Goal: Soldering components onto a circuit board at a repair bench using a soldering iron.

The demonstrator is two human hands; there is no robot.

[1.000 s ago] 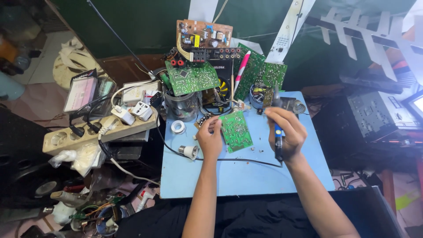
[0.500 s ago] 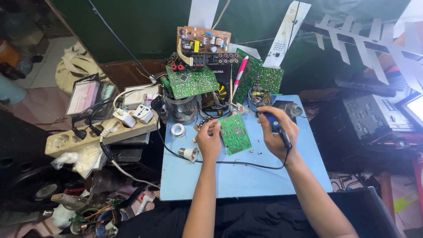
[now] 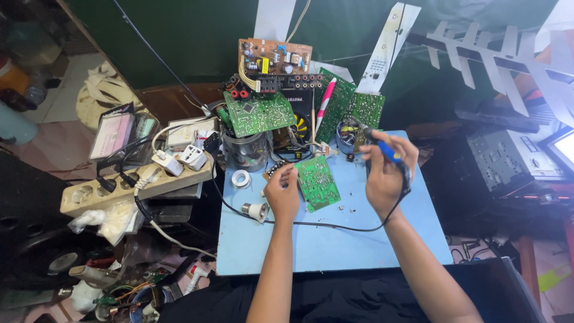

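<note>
Fingers of the right hand point(image 3: 385, 173) curl closed around a blue-handled soldering iron point(image 3: 378, 143), its tip pointing up-left toward a small round tin point(image 3: 345, 133) near the far edge of the light blue work mat point(image 3: 335, 245). Fingers of the left hand point(image 3: 282, 192) are bent, fingertips pressing the left edge of a small green rectangular circuit board point(image 3: 318, 182) lying flat near the middle of the mat. A thin black cord point(image 3: 311, 225) loops across the mat below both hands. Just left of the left hand lies a white lamp socket point(image 3: 257, 210), and beyond it a small roll of white tape point(image 3: 240, 178). Along the mat's far edge stand a clear glass jar point(image 3: 246, 152) topped by a larger green circuit board point(image 3: 258, 113), with a brown circuit board point(image 3: 274, 58) leaning behind. Off the mat's left edge sits a cream power strip point(image 3: 128, 188).
</note>
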